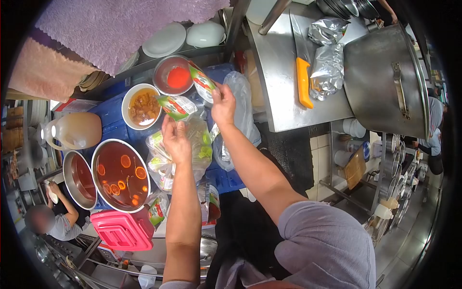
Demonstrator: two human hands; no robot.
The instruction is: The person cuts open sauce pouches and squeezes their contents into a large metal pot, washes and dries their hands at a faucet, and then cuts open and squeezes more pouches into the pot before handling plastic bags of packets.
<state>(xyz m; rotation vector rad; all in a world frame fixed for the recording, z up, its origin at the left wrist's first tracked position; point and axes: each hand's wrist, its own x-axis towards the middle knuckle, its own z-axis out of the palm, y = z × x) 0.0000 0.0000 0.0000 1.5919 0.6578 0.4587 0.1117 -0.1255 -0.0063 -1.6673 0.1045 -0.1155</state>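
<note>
My left hand point(176, 141) is closed on a printed green-and-white packet point(177, 108), pinched at its lower edge. In a pinch, my right hand point(224, 102) holds a second green-and-white packet point(201, 83), tilted beside the rim of a metal bowl point(159, 72). Bright red contents point(178, 77) lie at the bottom of that bowl; whether powder or liquid, I cannot tell. To its left stands a white bowl point(126, 115) with brown chunks in amber liquid. Under my left hand is a clear plastic bag point(198, 144) of several similar packets.
A large pot point(123, 164) of dark red liquid holds orange slices, beside a smaller pan point(81, 180). A pink lidded box point(122, 230) sits nearer me. On the steel counter point(274, 62) lie an orange-handled knife point(303, 84) and foil-wrapped packages point(327, 70), beside a large stockpot point(380, 79). Another person point(67, 221) works at left.
</note>
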